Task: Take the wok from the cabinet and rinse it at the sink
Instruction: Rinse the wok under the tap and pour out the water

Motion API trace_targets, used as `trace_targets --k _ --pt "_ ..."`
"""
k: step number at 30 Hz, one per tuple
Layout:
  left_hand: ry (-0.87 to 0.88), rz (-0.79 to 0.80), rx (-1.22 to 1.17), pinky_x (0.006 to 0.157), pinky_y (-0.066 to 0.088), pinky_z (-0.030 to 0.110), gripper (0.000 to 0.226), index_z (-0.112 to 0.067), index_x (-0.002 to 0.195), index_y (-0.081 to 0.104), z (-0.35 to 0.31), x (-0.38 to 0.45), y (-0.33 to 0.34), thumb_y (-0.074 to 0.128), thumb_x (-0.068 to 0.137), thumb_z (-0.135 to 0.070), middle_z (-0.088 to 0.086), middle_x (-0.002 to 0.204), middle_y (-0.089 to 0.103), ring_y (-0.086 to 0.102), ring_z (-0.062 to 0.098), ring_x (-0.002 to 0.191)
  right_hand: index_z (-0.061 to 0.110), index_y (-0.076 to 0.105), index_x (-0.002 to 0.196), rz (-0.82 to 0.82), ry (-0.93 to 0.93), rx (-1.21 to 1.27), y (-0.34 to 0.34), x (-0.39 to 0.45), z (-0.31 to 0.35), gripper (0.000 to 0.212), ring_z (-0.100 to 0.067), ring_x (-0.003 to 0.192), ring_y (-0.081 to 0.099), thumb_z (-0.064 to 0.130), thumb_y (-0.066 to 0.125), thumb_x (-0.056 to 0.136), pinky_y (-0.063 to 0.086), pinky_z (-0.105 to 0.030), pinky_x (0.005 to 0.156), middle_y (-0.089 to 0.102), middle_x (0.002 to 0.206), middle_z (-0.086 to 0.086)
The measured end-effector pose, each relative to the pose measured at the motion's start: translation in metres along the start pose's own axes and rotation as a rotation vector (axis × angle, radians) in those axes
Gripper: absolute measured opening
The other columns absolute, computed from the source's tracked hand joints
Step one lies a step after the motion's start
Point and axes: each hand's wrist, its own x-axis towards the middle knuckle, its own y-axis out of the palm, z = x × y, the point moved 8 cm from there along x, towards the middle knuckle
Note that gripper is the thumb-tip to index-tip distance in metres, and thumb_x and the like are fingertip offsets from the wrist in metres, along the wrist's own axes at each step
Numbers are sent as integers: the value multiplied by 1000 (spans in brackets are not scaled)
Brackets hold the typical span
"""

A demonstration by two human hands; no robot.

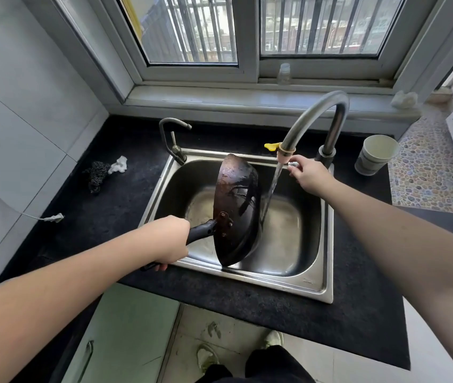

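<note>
The left hand [170, 242] covers most of the wok [237, 210] handle, so only its ends show, and the tilted wok hides the part of the sink [326, 236] basin behind it, the drain included. At the sink's far right rim, the right hand [306, 174] wraps a small metal faucet lever [292, 164], whose shape cannot be made out beneath the fingers. Above the sink, a small clear bottle [284, 74] on the windowsill is too blurred to read, and both forearms run off the picture's edges.
</note>
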Motion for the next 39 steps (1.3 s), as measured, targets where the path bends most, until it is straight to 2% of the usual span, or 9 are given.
trace_targets --k 3,6,8,17,25,30,34,37,39 --pt "24 -23 68 41 52 26 10 -11 96 51 4 -6 -12 48 88 -15 12 70 72 68 23 48 24 56 126 -3 3 0 0 0 -2 30 -25 98 63 32 47 99 47 -33 90 69 109 -6" --pt "41 -129 244 51 55 30 9 -21 95 54 11 -11 -39 55 86 -22 0 78 67 68 18 59 25 55 126 -8 6 0 1 1 -3 30 -24 98 63 33 47 99 45 -30 86 70 110 -5" --pt "34 -192 357 56 50 31 16 -27 96 54 15 -14 -55 54 83 -19 -5 82 59 63 18 70 26 56 126 -17 11 -2 2 2 -3 30 -24 98 61 34 47 99 42 -28 81 69 110 -5" --pt "54 -233 552 48 36 29 30 -23 98 55 3 3 -51 48 79 0 -6 75 46 51 19 66 25 59 126 -35 13 -25 -2 4 -4 31 -26 103 60 34 51 97 38 -26 81 69 112 -7" --pt "66 -152 427 51 42 28 31 -36 90 55 19 22 -43 48 76 -8 -9 76 52 52 11 62 28 58 126 -25 25 -7 -1 3 -6 31 -25 105 60 36 51 98 40 -27 84 68 115 -6" --pt "47 -123 381 54 49 26 35 -39 99 63 39 27 -53 56 73 -17 -10 78 58 57 10 64 26 59 125 -22 14 -25 -3 3 -4 30 -27 107 59 35 51 98 40 -28 84 68 115 -8" --pt "51 -110 339 53 54 28 27 -40 89 61 53 29 -59 59 72 -19 -9 72 61 62 12 60 26 58 126 -19 14 -31 -2 3 -3 30 -27 108 59 36 50 98 38 -27 82 68 115 -9" --pt "53 -117 343 47 48 23 33 -42 98 64 60 31 -63 59 73 -20 -11 69 59 58 8 56 26 58 126 -19 15 -38 -2 2 -3 31 -27 109 58 36 50 98 38 -27 83 67 116 -9" --pt "55 -127 335 52 51 25 37 -43 103 64 64 32 -65 58 74 -21 -11 71 60 61 10 62 27 58 127 -19 16 -40 -3 2 -2 31 -27 108 58 36 49 98 39 -27 83 67 116 -9"
